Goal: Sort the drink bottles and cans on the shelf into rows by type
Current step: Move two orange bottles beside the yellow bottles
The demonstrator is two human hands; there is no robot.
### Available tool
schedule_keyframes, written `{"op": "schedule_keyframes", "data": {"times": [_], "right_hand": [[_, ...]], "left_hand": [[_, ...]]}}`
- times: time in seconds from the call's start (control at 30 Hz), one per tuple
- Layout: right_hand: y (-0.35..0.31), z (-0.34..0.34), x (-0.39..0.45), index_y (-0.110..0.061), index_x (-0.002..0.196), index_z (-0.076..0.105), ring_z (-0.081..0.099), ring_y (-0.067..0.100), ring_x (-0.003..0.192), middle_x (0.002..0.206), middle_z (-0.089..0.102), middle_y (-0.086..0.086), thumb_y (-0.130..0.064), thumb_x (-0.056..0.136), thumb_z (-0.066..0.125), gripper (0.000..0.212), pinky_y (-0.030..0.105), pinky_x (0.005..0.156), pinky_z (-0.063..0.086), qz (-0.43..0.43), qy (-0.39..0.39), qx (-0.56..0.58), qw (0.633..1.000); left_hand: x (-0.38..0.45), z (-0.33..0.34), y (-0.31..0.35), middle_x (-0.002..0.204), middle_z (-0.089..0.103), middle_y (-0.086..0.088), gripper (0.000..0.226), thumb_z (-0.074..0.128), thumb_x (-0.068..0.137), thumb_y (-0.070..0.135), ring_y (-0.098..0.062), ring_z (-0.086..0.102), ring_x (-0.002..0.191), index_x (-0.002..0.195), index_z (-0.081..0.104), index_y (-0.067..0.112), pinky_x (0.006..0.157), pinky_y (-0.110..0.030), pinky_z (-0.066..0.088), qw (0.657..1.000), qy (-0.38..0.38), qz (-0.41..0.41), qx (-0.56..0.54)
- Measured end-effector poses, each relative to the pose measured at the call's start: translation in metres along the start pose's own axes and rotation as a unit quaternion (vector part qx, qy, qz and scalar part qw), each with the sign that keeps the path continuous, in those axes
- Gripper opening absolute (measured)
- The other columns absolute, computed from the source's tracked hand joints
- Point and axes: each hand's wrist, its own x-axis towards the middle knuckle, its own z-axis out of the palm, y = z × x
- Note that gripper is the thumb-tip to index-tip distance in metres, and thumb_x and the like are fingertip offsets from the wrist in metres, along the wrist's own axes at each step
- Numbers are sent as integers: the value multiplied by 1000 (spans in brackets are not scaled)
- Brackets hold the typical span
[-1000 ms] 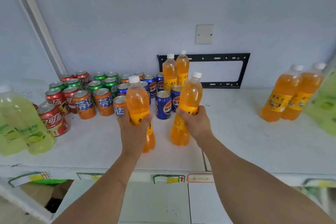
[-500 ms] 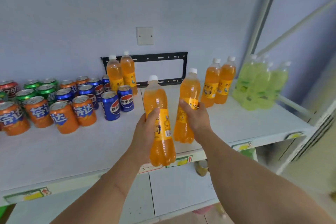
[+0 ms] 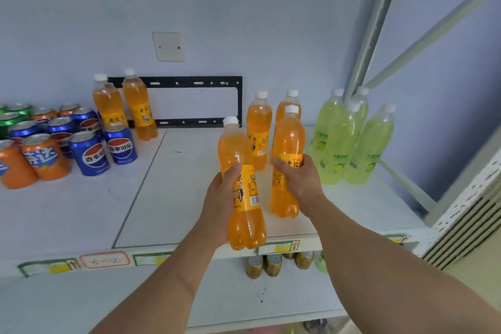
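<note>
Gripping one orange soda bottle each, both hands sit in the lower middle of the frame above the white shelf (image 3: pixel 168 198). The left hand (image 3: pixel 221 198) has its fingers curled round the labelled waist of the left-held bottle (image 3: pixel 244 214), which tilts slightly and hangs with its base over the shelf's front edge. The right hand (image 3: pixel 301 179) wraps its fingers round the yellow label of the right-held bottle (image 3: pixel 287 144), upright, its base low over the shelf or on it; which one cannot be told.

Just behind the right-held bottle, two more orange bottles (image 3: pixel 259 127) stand side by side on the shelf. To their right, in the middle right of the frame, a cluster of pale green bottles (image 3: pixel 349 144) stands close together. Toward the upper left, another pair of orange bottles (image 3: pixel 135 108) stands against the wall in front of a black metal bracket (image 3: pixel 195 81).

At the left edge of the frame the cans are grouped: blue cans (image 3: pixel 92 153) nearest the centre, orange cans (image 3: pixel 43 158) in front left, green cans (image 3: pixel 10 116) further back. A white wall plate (image 3: pixel 168 46) sits above the bracket. Below the shelf's front edge, small gold-coloured cans (image 3: pixel 271 264) show on a lower level.
</note>
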Motion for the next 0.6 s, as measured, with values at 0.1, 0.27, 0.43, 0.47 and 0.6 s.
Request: {"op": "schedule_keyframes", "data": {"times": [0.1,0.27,0.43,0.47,0.6], "right_hand": [[5,-16,22,-29,114,51,65,18,91,101,66,-5,-55,68,80,59,48,83,56,-4,-22,6,1000],[12,-23,50,-34,118,49,64,15,92,100,64,-12,-51,70,80,60,39,78,55,-28,-43,7,999],[23,-23,67,-32,131,46,63,16,99,107,64,-11,-52,71,79,70,46,90,53,-39,-63,15,997],[24,-22,69,-32,133,45,62,16,100,108,64,-12,-51,72,79,71,47,91,52,-42,-71,19,996],[29,-18,72,-33,138,40,61,12,101,110,62,-16,-50,74,78,76,44,91,52,-60,-89,28,994]], "left_hand": [[5,22,-5,107,75,-1,69,64,65,78,-27,73,98,119,63,36,88,-56,55,1000,27,1,3],[15,38,-8,106,76,-1,69,63,65,77,-28,73,97,121,62,35,90,-58,54,997,76,-2,19],[27,41,-9,100,77,1,55,64,76,70,-24,75,90,117,62,34,87,-54,56,994,105,11,37],[29,41,-9,98,77,2,55,65,76,71,-22,75,88,116,62,34,86,-53,57,993,111,16,41],[33,40,-11,99,77,4,59,64,68,74,-21,75,90,114,61,37,86,-53,57,990,124,23,55]]}}
